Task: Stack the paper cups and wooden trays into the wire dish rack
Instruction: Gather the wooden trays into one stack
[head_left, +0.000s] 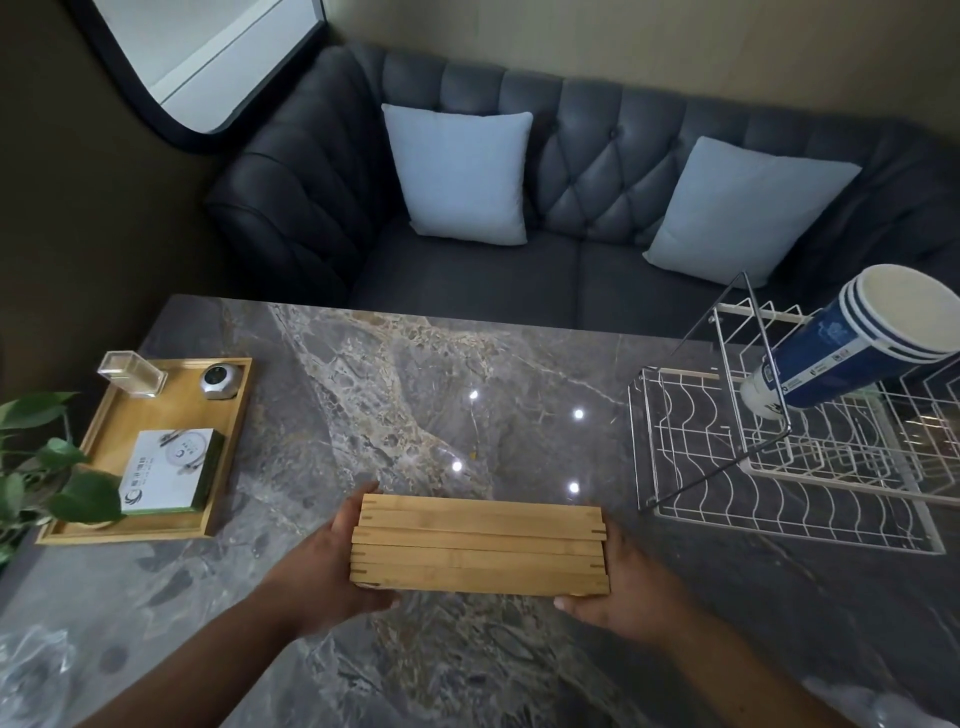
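A grey marble desk (415, 395) is backed by a dark tufted sofa (597, 156) with two pale cushions. Far left of the grip, a bamboo tray (156, 415) of small items is set at the desk's left edge. The stack of wooden trays (478, 545) is clamped at its ends by the left hand (327, 566) and right hand (623, 587), above bare marble. To the right, the wire dish rack (779, 467) is seen near the desk's right edge, with nested paper cups (852, 343) leaning in it.

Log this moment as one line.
both hands hold wooden trays | paper cups on wire dish rack
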